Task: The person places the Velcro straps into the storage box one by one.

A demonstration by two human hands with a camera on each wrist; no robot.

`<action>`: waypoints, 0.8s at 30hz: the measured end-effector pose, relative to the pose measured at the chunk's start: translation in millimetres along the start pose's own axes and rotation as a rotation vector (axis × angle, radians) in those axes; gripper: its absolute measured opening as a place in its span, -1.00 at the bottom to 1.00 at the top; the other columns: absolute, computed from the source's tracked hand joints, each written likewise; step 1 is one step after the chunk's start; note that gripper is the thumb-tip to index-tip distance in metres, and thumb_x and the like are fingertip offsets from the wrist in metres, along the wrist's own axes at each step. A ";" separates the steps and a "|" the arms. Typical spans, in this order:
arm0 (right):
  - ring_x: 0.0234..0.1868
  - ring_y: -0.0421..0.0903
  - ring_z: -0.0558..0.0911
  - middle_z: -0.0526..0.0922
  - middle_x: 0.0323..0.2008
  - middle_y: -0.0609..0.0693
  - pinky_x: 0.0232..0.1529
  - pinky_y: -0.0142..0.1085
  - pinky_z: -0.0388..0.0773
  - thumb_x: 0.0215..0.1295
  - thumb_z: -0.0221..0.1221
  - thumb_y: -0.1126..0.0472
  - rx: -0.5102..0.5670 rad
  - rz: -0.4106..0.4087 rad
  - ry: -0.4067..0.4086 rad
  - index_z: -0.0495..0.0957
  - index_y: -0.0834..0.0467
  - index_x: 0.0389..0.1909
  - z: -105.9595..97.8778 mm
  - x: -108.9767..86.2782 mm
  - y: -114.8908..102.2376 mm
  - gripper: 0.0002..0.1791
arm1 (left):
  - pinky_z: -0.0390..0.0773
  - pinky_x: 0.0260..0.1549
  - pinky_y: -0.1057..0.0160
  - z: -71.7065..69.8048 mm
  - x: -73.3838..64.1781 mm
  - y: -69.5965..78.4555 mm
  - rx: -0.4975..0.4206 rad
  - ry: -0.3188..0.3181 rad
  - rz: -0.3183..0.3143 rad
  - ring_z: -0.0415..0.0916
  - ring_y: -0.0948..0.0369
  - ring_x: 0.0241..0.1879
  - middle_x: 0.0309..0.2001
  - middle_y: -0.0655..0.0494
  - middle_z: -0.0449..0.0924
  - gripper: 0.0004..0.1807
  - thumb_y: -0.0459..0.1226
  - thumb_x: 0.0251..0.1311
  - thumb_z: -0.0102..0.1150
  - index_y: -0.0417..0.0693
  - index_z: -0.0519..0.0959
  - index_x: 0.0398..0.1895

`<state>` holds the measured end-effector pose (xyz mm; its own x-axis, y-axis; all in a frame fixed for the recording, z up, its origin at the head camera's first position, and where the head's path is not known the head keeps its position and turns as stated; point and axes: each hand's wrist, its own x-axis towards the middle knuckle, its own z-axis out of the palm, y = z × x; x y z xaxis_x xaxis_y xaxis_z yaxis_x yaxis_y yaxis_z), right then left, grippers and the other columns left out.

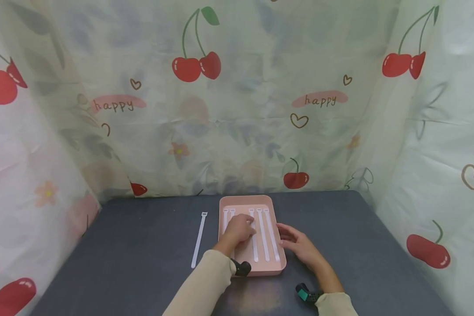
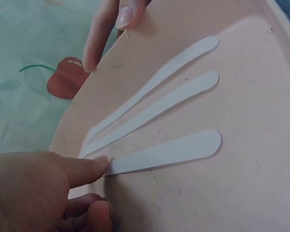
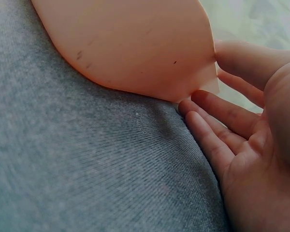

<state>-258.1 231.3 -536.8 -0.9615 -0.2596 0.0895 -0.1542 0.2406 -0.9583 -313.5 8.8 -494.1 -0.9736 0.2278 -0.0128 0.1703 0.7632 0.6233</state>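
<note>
Several flat white straps (image 1: 262, 235), each with a small rectangular loop at its far end, lie side by side in a shallow pink tray (image 1: 246, 200). My left hand (image 1: 238, 229) reaches into the tray and pinches one white strap (image 2: 169, 153) with bent fingers; its far end is hidden by the hand in the left wrist view. Against the tray's outer right wall, my right hand (image 1: 300, 250) rests its loosely bent fingertips (image 3: 200, 96). Left of the tray, a single strap (image 1: 199, 241) lies on the dark cloth. The left forearm partly covers the leftmost straps.
A dark grey cloth (image 1: 142, 245) covers the table under the tray. Curtains (image 1: 237, 131) printed with cherries hang behind the table and along both sides. Each wrist wears a black band, such as the right one (image 1: 308, 295).
</note>
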 end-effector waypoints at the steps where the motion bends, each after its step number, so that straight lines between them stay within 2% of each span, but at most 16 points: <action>1: 0.20 0.17 0.47 0.42 0.27 0.23 0.21 0.04 0.38 0.32 0.22 0.22 0.003 -0.003 0.001 0.29 0.20 0.39 -0.1 0.2 -0.1 -0.37 | 0.48 -0.15 0.23 -0.9 0.1 0.0 0.000 0.005 0.009 0.50 0.07 -0.05 0.07 -0.01 0.61 -0.57 -0.32 0.09 0.35 -0.15 0.63 0.08; 4: 0.20 0.16 0.47 0.42 0.27 0.23 0.21 0.03 0.39 0.32 0.22 0.21 0.007 -0.003 0.000 0.29 0.20 0.39 -0.4 0.7 -0.6 -0.37 | 0.48 -0.12 0.20 -5.6 -0.4 -0.4 -0.027 0.011 0.030 0.49 0.07 -0.06 0.06 -0.02 0.61 -0.60 -0.31 0.11 0.32 -0.13 0.63 0.07; 6: 0.20 0.16 0.47 0.42 0.27 0.23 0.21 0.03 0.39 0.32 0.23 0.21 0.008 0.001 0.001 0.30 0.20 0.39 -0.3 0.9 -0.8 -0.36 | 0.50 -0.23 0.21 -9.8 0.0 -1.5 -0.060 0.000 0.046 0.52 0.10 -0.16 -0.03 -0.04 0.64 -0.61 -0.30 0.15 0.30 -0.12 0.63 0.09; 9: 0.19 0.15 0.48 0.42 0.27 0.22 0.20 0.02 0.40 0.31 0.23 0.20 0.005 0.006 0.003 0.30 0.20 0.38 -0.3 0.7 -0.8 -0.36 | 0.50 -0.42 0.26 -18.5 1.1 -2.1 -0.088 -0.019 0.105 0.55 0.16 -0.40 -0.25 -0.03 0.65 -0.62 -0.29 0.19 0.29 -0.15 0.61 0.09; 13: 0.20 0.16 0.47 0.42 0.27 0.23 0.20 0.03 0.40 0.30 0.24 0.20 0.010 0.000 0.002 0.30 0.21 0.38 0.6 0.3 0.5 -0.35 | 0.48 -0.53 0.28 -30.6 -1.0 -4.6 -0.101 -0.023 0.189 0.51 0.22 -0.57 -0.42 0.04 0.60 -0.64 -0.28 0.20 0.28 -0.18 0.61 0.07; 15: 0.20 0.16 0.47 0.41 0.28 0.24 0.20 0.04 0.40 0.31 0.23 0.21 0.017 -0.002 0.005 0.28 0.21 0.39 0.7 0.0 0.5 -0.35 | 0.48 -0.55 0.29 -34.7 -2.7 -7.8 -0.126 -0.007 0.219 0.48 0.26 -0.57 -0.44 0.08 0.58 -0.66 -0.28 0.21 0.27 -0.17 0.62 0.05; 19: 0.21 0.17 0.46 0.40 0.28 0.25 0.20 0.04 0.39 0.33 0.21 0.23 0.022 0.002 0.007 0.26 0.22 0.40 1.2 -0.8 -0.2 -0.35 | 0.51 -0.61 0.29 -39.2 -10.5 -18.9 -0.271 0.048 0.214 0.47 0.25 -0.60 -0.44 0.06 0.54 -0.69 -0.32 0.22 0.26 -0.18 0.62 0.03; 21: 0.21 0.17 0.46 0.40 0.29 0.25 0.20 0.04 0.39 0.33 0.21 0.23 0.023 0.003 0.007 0.25 0.22 0.41 1.9 -1.1 -1.1 -0.35 | 0.54 -0.61 0.28 -41.4 -16.4 -24.7 -0.336 0.094 0.196 0.50 0.22 -0.58 -0.40 0.03 0.54 -0.71 -0.34 0.23 0.25 -0.19 0.62 0.02; 24: 0.21 0.14 0.46 0.41 0.28 0.21 0.21 -0.01 0.40 0.33 0.22 0.21 0.012 0.011 0.004 0.27 0.19 0.41 1.9 -0.5 -0.9 -0.35 | 0.54 -0.57 0.27 -45.1 -24.2 -34.9 -0.361 0.187 0.187 0.50 0.22 -0.53 -0.39 0.02 0.56 -0.74 -0.36 0.22 0.23 -0.18 0.64 -0.02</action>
<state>-257.1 229.4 -536.5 -0.9641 -0.2532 0.0799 -0.1408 0.2326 -0.9623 -302.7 -50.7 -480.3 -0.9473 0.2038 0.2471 0.3149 0.4516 0.8348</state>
